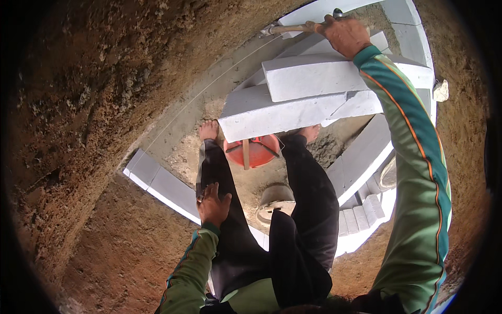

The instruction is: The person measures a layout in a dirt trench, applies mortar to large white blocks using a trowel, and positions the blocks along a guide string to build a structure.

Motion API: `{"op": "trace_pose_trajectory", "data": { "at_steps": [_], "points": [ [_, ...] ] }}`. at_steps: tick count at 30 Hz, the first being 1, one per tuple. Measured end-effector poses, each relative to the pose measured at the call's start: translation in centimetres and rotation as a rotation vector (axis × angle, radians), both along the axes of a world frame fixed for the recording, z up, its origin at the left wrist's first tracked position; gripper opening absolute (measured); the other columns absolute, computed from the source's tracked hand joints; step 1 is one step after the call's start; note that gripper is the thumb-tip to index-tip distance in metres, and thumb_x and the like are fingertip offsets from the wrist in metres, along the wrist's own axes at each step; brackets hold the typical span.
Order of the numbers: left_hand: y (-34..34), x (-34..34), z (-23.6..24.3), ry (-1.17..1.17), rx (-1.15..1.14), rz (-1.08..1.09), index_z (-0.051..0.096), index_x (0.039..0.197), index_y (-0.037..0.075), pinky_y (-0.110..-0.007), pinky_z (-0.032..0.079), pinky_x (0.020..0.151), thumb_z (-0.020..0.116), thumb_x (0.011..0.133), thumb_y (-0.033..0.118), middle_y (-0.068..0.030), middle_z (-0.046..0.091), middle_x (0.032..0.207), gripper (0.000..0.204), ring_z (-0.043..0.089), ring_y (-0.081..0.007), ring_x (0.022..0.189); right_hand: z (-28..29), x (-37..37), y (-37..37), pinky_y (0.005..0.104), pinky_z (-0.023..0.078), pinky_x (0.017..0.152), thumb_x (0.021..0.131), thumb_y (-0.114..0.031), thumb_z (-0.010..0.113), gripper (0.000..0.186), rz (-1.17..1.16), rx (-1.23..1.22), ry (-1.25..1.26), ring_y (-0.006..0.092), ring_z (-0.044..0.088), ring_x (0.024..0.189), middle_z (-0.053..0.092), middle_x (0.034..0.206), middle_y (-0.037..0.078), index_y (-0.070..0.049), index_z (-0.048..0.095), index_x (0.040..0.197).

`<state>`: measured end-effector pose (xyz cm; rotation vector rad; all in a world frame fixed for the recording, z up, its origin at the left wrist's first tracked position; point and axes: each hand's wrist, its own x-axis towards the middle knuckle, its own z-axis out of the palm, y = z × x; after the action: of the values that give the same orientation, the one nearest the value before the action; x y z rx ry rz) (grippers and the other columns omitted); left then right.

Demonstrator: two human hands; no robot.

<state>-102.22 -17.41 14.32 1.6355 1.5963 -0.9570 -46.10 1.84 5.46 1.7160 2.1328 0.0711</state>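
My right hand (347,37) reaches far forward over the stacked white blocks, its fingers closed around the end of a wooden stick (293,28). A dark rounded piece (338,12) shows just beyond the fingers; whether it belongs to the stick I cannot tell. Below the right wrist, one long white block (316,78) lies overlapping another white block (282,112). My left hand (213,205) rests on my left leg, fingers stretched out and holding nothing. Between my feet sits a red bucket (261,155) with a wooden handle and dark tools in it.
A rough earth wall (99,99) rises on the left, with a taut string (198,94) running along it. Curved rows of white blocks (361,152) surround me. A grey bucket (277,195) stands between my legs. More small blocks (361,217) lie at the right.
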Motion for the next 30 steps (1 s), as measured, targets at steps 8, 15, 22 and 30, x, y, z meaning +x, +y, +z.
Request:
{"op": "trace_pose_trajectory", "data": {
  "at_steps": [8,15,22,30],
  "points": [
    [1.5,-1.3,0.2,-0.089,0.041,0.009,0.054,0.143,0.007,-0.054,0.034,0.115,0.071,0.086,0.043,-0.0177,0.054,0.148,0.070,0.047,-0.0348,0.140,7.1,1.1,-2.6,0.0365,0.055,0.084,0.088,-0.009,0.061,0.051,0.129,0.036,0.114,0.0235,0.070,0.088,0.064,0.106,0.003,-0.033,0.062,0.133],
    [6.0,-3.1,0.1,-0.429,0.254,0.225,0.061,0.132,0.000,-0.049,0.046,0.104,0.070,0.090,0.028,-0.0224,0.060,0.136,0.052,0.059,-0.0382,0.125,17.3,1.3,-11.9,0.0355,0.053,0.073,0.090,-0.014,0.063,0.048,-0.263,0.219,0.069,0.0207,0.067,0.073,0.063,0.096,0.001,-0.026,0.062,0.136],
    [17.4,8.9,0.9,-1.008,0.437,0.266,0.056,0.137,-0.005,-0.038,0.046,0.108,0.052,0.106,0.016,-0.0173,0.063,0.133,0.038,0.060,-0.0255,0.123,16.5,-13.9,-27.9,0.0297,0.048,0.053,0.106,-0.023,0.055,0.031,-1.678,0.553,1.314,0.0132,0.057,0.061,0.055,0.075,0.003,-0.008,0.051,0.132],
    [28.6,29.6,-7.5,-0.951,-0.084,0.165,0.059,0.134,-0.004,-0.034,0.050,0.101,0.066,0.098,0.016,-0.0164,0.068,0.126,0.042,0.066,-0.0241,0.116,11.1,-30.4,-28.8,0.0267,0.045,0.050,0.105,-0.028,0.057,0.024,-2.411,1.375,2.064,0.0109,0.049,0.060,0.050,0.077,0.001,-0.012,0.049,0.122]
  ]
}}
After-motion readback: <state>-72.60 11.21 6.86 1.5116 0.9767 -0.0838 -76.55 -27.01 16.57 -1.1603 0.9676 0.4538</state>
